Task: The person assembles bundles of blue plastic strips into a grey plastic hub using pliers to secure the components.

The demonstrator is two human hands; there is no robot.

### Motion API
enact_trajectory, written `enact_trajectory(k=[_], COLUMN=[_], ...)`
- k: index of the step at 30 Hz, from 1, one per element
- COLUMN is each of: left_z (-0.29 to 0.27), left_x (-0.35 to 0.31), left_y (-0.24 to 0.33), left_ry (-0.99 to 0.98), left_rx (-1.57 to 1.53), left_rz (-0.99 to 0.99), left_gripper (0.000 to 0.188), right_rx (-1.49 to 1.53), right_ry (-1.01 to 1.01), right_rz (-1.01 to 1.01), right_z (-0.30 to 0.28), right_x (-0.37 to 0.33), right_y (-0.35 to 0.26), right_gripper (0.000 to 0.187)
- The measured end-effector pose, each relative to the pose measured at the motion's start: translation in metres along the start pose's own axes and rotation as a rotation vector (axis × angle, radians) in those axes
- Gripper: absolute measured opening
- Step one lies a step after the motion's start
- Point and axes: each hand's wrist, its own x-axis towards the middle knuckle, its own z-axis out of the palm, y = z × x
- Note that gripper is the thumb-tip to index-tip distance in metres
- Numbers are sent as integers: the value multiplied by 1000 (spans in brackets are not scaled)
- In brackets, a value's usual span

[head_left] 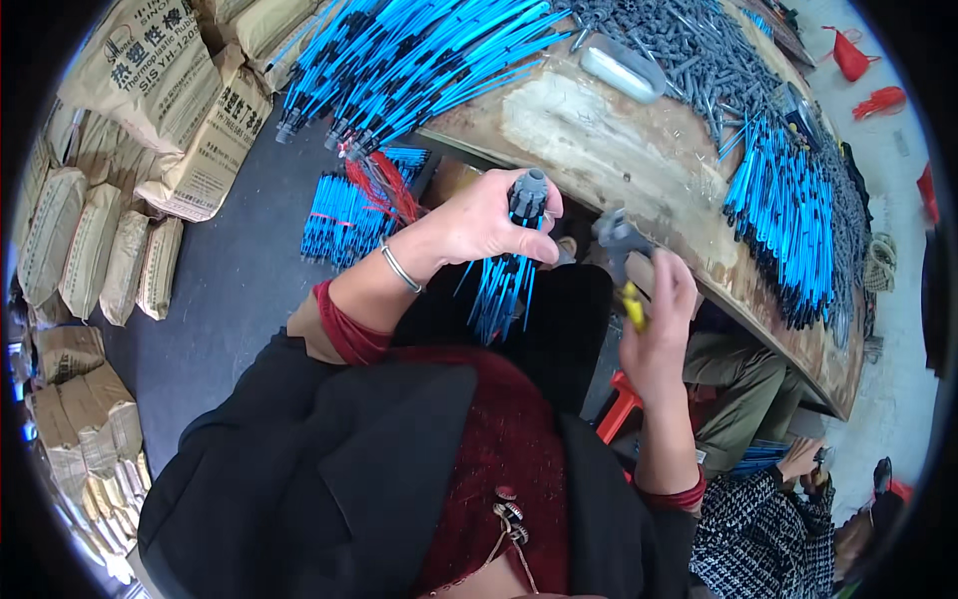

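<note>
Downward fisheye head view, close above left hand (485, 221) and right hand (660, 334)

Lighting fairly bright, edges v. bent, corners blk.

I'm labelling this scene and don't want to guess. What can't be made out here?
Head view:
Held bundle, its middle: behind the left hand.
Tool, exact shape: blurred, partly behind the right hand.
Large blue pile, far end: cut by top edge.
Co-worker's hand, any held thing: too small.
</note>
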Motion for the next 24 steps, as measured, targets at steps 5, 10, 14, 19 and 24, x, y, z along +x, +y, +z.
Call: enact_trajectory(k=[5,10,14,19,24], left_z=[11,18,18,18,16], left_x=[-6,-6,-3,-2,3], left_y=[0,9,11,9,18], left_ry=[-6,3,24,78,-10], left_rx=[28,96,71,108,128], left_rz=[-16,-50,-38,-47,-65], left_gripper=[42,38,36,34,33], right_rx=[-473,-515,-457,-346,-628], right_ry=[60,88,47,-15,74], right_rz=[-435,-465,-379,-171,-375], right_z=[3,3,4,8,-6], right_x=[-10,0,3,-7,-5], right_y=[12,12,-1,-16,-7], right_gripper=[50,46,47,47,49])
